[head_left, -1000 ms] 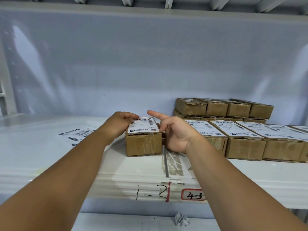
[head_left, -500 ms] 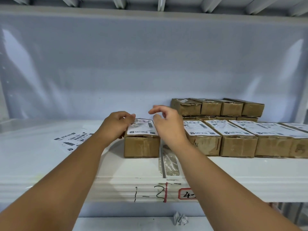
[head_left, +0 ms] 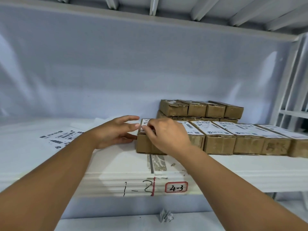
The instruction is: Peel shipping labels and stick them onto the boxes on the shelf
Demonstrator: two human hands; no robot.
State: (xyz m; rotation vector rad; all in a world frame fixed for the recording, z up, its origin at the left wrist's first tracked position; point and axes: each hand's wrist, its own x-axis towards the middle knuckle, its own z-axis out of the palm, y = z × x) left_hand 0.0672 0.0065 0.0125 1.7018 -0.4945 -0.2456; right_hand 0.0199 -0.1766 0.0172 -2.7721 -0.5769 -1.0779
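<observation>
Label (head_left: pixel 144 121), atop box (head_left: pixel 143 145), pinched by right hand (head_left: pixel 166 136) fingers (head_left: pixel 147 130).

Both bare forearms reach up and forward toward the box (head_left: pixel 144 145). The left hand (head_left: pixel 115 132) hovers just left of it, fingers straight and spread, tips at its top edge. The right hand (head_left: pixel 166 135) lies over its top, curled fingertips pinching the label (head_left: pixel 144 121) there.

boxes (head_left: pixel 218 144): brown | labels (head_left: pixel 208 128): white, black barcodes | shelf (head_left: pixel 116 157): white | tag (head_left: pixel 176 187): red border, black writing
</observation>
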